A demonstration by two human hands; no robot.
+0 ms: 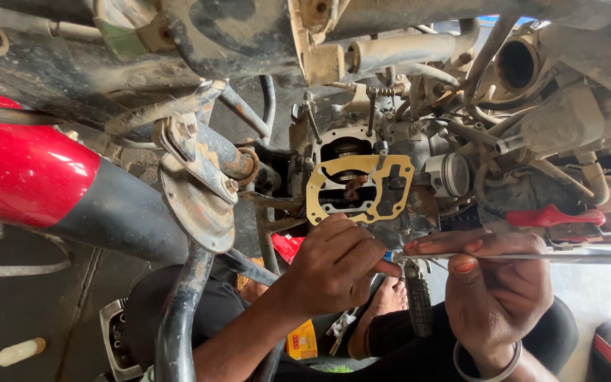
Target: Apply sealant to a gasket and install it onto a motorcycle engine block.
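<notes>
Left hand is pinching the lower edge of a tan gasket, fingers closed on it, pressing it flat against the open engine block. Right hand is gripping a thin metal rod that is running off to the right, fingers closed around it. Just right of the gasket a piston is sitting; a red handle is lying above the rod.

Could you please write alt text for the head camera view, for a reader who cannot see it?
A person's left hand holds a tan gasket against an opened motorcycle engine, while the right hand steadies a thin metal rod beside it. A red fuel tank fills the left side, and a piston shows right of the gasket.
</notes>
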